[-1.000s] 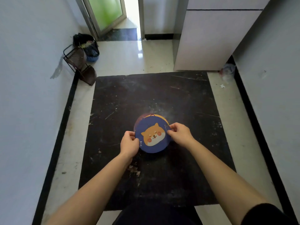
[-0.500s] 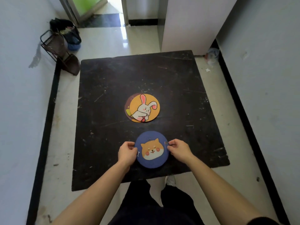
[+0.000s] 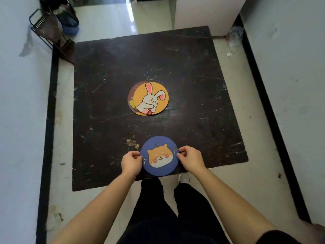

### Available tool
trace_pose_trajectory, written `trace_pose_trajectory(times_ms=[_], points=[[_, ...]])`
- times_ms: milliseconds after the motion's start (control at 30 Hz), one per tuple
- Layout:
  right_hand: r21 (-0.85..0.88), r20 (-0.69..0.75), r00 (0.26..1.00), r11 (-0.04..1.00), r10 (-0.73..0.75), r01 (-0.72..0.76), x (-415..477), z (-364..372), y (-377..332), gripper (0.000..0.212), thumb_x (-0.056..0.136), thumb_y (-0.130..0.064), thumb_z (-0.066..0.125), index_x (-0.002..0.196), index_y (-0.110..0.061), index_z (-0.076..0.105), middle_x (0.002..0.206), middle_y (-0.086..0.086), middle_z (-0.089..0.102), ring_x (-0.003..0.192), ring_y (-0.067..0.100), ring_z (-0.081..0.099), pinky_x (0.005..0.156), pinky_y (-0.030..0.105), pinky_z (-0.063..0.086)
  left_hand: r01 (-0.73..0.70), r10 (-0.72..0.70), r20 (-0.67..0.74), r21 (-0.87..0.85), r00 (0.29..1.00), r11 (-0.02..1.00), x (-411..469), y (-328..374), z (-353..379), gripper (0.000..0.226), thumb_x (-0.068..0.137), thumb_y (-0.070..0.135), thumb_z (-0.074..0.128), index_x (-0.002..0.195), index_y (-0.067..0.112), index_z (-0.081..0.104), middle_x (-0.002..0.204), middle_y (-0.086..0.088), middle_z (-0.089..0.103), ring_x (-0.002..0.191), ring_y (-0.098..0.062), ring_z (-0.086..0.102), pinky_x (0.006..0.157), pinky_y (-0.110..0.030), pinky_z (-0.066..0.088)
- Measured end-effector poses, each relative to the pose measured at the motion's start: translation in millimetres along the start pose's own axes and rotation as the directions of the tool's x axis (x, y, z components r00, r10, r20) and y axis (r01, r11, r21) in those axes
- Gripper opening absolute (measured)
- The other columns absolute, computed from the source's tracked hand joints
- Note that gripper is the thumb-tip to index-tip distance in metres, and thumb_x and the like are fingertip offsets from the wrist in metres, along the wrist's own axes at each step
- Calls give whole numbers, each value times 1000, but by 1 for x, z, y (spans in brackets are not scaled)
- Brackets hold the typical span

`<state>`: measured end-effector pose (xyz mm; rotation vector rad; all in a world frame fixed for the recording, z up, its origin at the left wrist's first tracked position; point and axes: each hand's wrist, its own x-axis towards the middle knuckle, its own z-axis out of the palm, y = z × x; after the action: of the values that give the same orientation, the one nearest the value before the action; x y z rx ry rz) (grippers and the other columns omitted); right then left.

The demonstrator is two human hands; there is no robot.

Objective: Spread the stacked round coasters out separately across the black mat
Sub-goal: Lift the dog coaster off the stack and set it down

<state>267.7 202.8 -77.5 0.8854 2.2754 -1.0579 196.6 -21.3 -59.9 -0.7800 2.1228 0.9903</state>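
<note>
A blue round coaster with a dog face (image 3: 159, 155) is over the near edge of the black mat (image 3: 193, 76). My left hand (image 3: 131, 162) pinches its left rim and my right hand (image 3: 190, 159) pinches its right rim. In the middle of the mat lies the stack of coasters (image 3: 148, 98): an orange one with a white rabbit on top, and a dark one showing at its left edge underneath. Whether the blue coaster touches the mat I cannot tell.
A white cabinet (image 3: 207, 13) stands at the mat's far right corner. A black wire rack (image 3: 51, 32) and a dark bag (image 3: 68, 18) sit at the far left. Walls with black skirting close both sides. My legs (image 3: 167, 208) are at the mat's near edge.
Both hands have carried the blue dog coaster off the stack and toward the mat's near edge, which uncovered the rabbit coaster. The view has pulled back and tilted down.
</note>
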Motion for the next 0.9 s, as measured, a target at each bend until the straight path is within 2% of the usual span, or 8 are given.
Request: trace_pose_trajectory(times_ms=[200,300,400,500,567,667,800,900], points=[[-36,4,1000,999,30,-30,-1,0,-2,30,89,-35,68,117,-22,67,79,-12,62,80,12,60,69,26,45,-7,6,18,18,1000,1000,5,1,-3,24,92,10,64,116,10,67,96,-3,67,97,-22,65,92,-42,56],[-75,34,998,996,43,-41,-4,-5,-7,37,89,-41,66,122,-24,65,89,-11,67,88,14,63,73,29,50,-45,45,22,11,999,999,4,6,-8,29,92,10,63,121,9,66,100,-5,68,97,-23,65,92,-43,56],[-171,3,1000,985,-5,5,-7,-24,-19,41,92,-45,59,129,-26,59,111,-6,69,103,19,63,79,33,49,-169,166,34,95,985,981,-1,25,-18,34,93,20,60,126,11,62,115,-8,68,102,-26,65,93,-45,54],[-222,-131,986,972,-107,76,-9,-61,-44,42,96,-45,52,133,-25,54,127,1,61,113,22,59,86,37,49,-363,362,49,221,931,905,-7,68,-36,40,98,31,53,134,14,55,130,-11,60,112,-27,61,97,-44,50],[-232,-242,954,965,-179,122,-10,-92,-67,45,99,-44,48,137,-22,51,135,4,55,119,24,55,92,39,46,-517,533,34,305,845,800,-12,107,-49,45,99,37,48,137,13,52,138,-13,53,122,-28,54,101,-45,46],[-277,-394,873,943,-288,186,-12,-142,-102,52,100,-45,43,144,-17,45,148,10,44,134,29,43,105,42,38,-685,762,2,439,647,581,-30,168,-67,57,100,47,39,146,13,42,155,-14,38,143,-30,33,115,-50,30],[-391,-595,683,895,-424,215,-20,-206,-140,57,101,-48,39,149,-18,39,157,16,32,142,33,31,112,47,29,-750,941,-66,586,332,306,-61,237,-81,63,100,52,30,153,19,29,164,-14,19,152,-31,13,119,-53,13],[-450,-680,532,860,-504,239,-27,-244,-148,60,100,-47,41,149,-14,37,157,21,29,143,38,31,113,51,31,-750,976,-78,628,205,207,-85,270,-78,64,100,54,26,154,20,26,165,-13,15,153,-31,9,119,-54,9]])
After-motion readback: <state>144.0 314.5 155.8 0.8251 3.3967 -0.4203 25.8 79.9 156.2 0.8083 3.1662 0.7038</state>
